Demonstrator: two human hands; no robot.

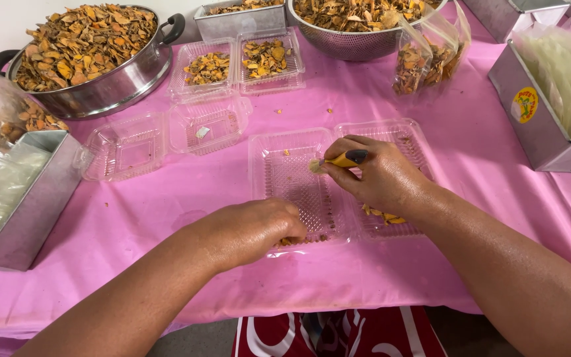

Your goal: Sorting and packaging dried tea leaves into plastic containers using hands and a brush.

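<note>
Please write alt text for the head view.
A right hand holds a dried orange chip over an open clear clamshell tray while the left hand rests on its front edge, on a pink tablecloth.

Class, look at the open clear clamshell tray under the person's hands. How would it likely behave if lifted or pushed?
The clamshell tray looks thin, nearly empty plastic, so probably light and flexible. The left hand rests on its edge; unheld, it might slide on the pink tablecloth.
</note>
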